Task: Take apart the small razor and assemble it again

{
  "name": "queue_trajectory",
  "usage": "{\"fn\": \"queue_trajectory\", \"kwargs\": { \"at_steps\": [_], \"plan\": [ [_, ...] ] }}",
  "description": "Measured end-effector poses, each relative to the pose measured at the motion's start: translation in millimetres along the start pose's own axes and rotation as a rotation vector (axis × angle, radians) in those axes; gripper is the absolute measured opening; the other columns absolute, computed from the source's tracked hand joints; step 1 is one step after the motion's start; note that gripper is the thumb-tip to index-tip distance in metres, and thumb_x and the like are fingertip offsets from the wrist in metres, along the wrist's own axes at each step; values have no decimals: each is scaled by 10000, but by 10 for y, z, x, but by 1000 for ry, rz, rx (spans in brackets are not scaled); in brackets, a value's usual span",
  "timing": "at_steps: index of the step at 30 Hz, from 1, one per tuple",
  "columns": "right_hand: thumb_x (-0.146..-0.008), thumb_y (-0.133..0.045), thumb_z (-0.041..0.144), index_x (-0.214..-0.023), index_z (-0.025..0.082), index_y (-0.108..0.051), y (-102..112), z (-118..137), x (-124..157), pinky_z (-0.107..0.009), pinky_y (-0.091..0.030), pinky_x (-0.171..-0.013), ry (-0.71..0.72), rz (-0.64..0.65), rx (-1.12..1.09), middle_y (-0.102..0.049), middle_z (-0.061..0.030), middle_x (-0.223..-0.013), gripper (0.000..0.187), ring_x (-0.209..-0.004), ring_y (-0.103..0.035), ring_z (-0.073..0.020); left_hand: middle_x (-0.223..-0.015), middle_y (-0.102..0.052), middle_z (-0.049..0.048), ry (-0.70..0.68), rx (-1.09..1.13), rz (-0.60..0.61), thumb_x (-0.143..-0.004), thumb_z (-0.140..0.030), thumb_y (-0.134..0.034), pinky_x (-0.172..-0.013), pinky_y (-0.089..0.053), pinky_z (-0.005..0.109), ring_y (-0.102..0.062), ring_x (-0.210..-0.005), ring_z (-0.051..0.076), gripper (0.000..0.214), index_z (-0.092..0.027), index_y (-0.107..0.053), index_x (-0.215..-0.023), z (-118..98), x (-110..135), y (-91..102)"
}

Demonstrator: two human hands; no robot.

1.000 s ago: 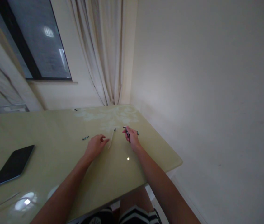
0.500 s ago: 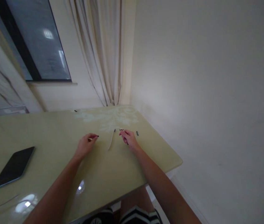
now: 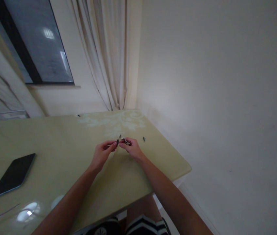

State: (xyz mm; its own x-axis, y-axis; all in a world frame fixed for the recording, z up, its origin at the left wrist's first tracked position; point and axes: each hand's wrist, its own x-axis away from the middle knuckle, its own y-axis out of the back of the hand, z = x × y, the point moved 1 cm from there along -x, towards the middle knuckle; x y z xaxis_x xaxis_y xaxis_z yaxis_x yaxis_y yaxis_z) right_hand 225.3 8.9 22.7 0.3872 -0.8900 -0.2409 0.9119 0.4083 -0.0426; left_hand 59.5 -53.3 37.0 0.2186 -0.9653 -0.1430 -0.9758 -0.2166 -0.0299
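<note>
My left hand [image 3: 101, 155] pinches a small dark piece [image 3: 117, 143] between thumb and fingertips. Close beside it, my right hand [image 3: 134, 150] has its fingers closed on a small black-and-whitish piece [image 3: 124, 140]. The fingertips of both hands nearly meet above the table; whether the two pieces touch, I cannot tell. Behind the hands lies a thin pale stick-like thing with a dark tip [image 3: 120, 136], mostly covered by them. A small dark greenish piece [image 3: 143, 139] rests to the right of my right hand.
A dark tablet [image 3: 13, 174] lies on the left of the glossy yellowish table [image 3: 55, 140]. At bottom left is a thin pale cable [image 3: 0, 215]. A tiny dark object [image 3: 79, 115] sits near the far edge. A wall [image 3: 214, 98] borders the right side.
My left hand has moved right with its small dark piece, up to my right hand. The right hand has turned slightly inward. The hands now cover most of the pale stick-like thing.
</note>
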Motion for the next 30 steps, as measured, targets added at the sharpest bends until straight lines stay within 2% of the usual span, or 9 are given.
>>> {"fn": "queue_trajectory", "kwargs": {
  "at_steps": [6,10,13,17,22,30],
  "plan": [
    [-725,-818,462,-850,159,-721,13,-26,-11,-234,-284,-526,9,-26,-10,-556,26,-667,341,-576,-414,-100,-866,-797,87,-43,-42,38,-681,-584,-859,-795,-595,376,-723,-801,228,483,-160,-791,-903,0,14,-25],
    [-743,-811,458,-861,167,-713,28,-64,-19,-229,-255,-500,-30,-12,-60,-479,57,-604,329,-525,-356,-86,-944,-800,87,-77,-49,104,-718,-534,-845,-804,-587,360,-722,-830,216,449,-175,-783,-980,56,-2,-5],
    [-748,-811,461,-870,171,-707,28,-92,-22,-229,-230,-482,-61,3,-99,-440,73,-583,331,-499,-315,-76,-925,-794,75,-117,-96,125,-713,-500,-851,-778,-583,348,-718,-805,208,427,-182,-770,-987,73,-14,12],
    [-753,-804,452,-892,166,-715,14,-114,-22,-229,-210,-475,-73,28,-119,-453,74,-583,330,-493,-303,-72,-889,-774,57,-195,-175,110,-726,-474,-841,-763,-596,354,-719,-797,211,386,-187,-751,-970,73,-26,14],
    [-755,-795,442,-902,159,-726,4,-116,-14,-229,-193,-472,-76,54,-123,-506,64,-612,326,-489,-307,-65,-891,-745,27,-314,-270,103,-788,-439,-792,-744,-589,337,-691,-754,182,449,-224,-728,-1177,72,-17,4],
    [-750,-770,494,-870,143,-751,4,-78,8,-244,-170,-473,-114,93,-107,-501,54,-609,371,-479,-277,-60,-929,-639,24,-509,-518,30,-844,-463,-756,-640,-521,272,-580,-670,139,385,-257,-752,-1169,45,32,19]
  ]
}}
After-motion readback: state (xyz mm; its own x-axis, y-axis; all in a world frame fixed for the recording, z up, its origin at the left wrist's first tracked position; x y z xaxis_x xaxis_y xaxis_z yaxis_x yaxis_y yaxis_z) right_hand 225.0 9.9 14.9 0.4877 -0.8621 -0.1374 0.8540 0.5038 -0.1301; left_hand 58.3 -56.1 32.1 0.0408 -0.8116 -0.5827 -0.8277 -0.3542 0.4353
